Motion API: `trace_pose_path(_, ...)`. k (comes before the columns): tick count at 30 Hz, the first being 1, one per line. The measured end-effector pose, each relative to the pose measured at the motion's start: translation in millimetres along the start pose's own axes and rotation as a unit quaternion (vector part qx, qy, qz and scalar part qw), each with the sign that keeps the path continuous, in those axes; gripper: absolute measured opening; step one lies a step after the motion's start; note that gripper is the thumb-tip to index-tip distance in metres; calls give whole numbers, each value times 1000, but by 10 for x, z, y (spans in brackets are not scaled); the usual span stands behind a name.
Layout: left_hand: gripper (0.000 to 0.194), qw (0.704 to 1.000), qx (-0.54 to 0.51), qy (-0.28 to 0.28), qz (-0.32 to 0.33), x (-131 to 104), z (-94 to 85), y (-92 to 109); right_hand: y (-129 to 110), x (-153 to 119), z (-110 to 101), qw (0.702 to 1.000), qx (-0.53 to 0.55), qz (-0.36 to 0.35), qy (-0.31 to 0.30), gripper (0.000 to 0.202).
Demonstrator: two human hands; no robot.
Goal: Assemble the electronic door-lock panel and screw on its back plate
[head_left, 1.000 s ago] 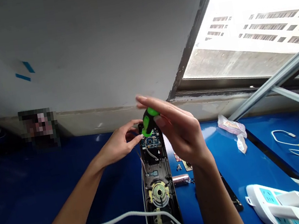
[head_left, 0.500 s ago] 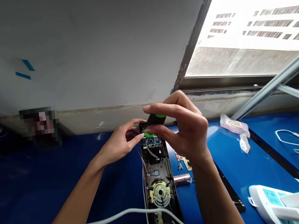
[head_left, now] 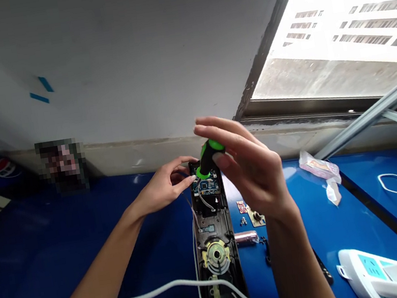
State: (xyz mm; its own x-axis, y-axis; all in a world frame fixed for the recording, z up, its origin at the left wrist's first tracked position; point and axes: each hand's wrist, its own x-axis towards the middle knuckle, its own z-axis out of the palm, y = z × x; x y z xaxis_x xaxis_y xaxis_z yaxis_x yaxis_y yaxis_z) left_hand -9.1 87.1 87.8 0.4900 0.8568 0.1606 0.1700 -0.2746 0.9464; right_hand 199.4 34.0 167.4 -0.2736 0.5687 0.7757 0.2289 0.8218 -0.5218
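My right hand [head_left: 251,166] grips a black and green screwdriver [head_left: 209,160] by its handle, thumb on one side and fingers stretched over the top. The screwdriver leans over the far end of a long black device housing [head_left: 212,219], above a blue circuit board [head_left: 207,186]; its tip is hidden. My left hand [head_left: 167,186] steadies the far left edge of the housing between thumb and fingers. A round speaker [head_left: 216,256] with a yellowish frame sits lower in the housing. Thin wires run beside the board.
Right of the housing lie small screws [head_left: 243,221], a red board [head_left: 242,206] and a pinkish cylinder [head_left: 247,238]. A white cable [head_left: 160,289] crosses in front. A power strip [head_left: 373,272] and a plastic packet [head_left: 318,166] are farther right; a wall and window stand behind.
My right hand's fingers have opened out and turned around the screwdriver handle, which now stands more upright. My left hand stays on the housing. The whole view has shifted slightly.
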Motion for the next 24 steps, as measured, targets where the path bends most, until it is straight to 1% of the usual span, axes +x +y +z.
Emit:
trace_pose_path(1,37,1000,-3,-1,0,-1,3,5,-11,4,-5,1000,17,-2,-19,42)
trace_pose_path(2,35,1000,-1,0,1,-1,5,14,-16,7,-5,999,24,-10,-22,43)
trace_pose_path(3,33,1000,5,2,2,-1,6,28,-16,9,-1,999,21,-23,-11,41)
trace_pose_path(5,31,1000,21,2,1,0,4,66,-9,13,17,998,-5,-51,31,34)
trace_pose_path(6,32,1000,27,1,1,1,3,86,-6,15,28,997,-20,-55,46,31)
trace_pose_path(7,33,1000,31,2,1,3,2,105,-6,16,37,997,-27,-51,47,30)
trace_pose_path(9,30,999,38,6,-1,8,1,135,-16,15,48,999,-16,-36,14,34)
trace_pose_path(11,21,999,46,12,2,11,4,156,-29,8,50,999,11,-22,-28,43)
trace_pose_path(13,14,999,51,13,7,11,11,174,-32,-2,51,999,26,-20,-43,46)
trace_pose_path(15,17,999,52,7,8,8,16,190,-23,-11,58,998,23,-30,-42,44)
trace_pose_path(17,27,999,52,1,8,6,18,194,-10,-16,73,998,14,-39,-43,41)
trace_pose_path(19,33,998,58,-1,13,3,15,179,-1,-19,85,999,10,-28,-40,41)
trace_pose_path(22,32,998,65,3,17,-7,6,127,0,-23,67,999,14,-8,-33,46)
trace_pose_path(24,36,998,64,-3,17,-22,-1,99,-5,-30,26,999,21,7,-37,52)
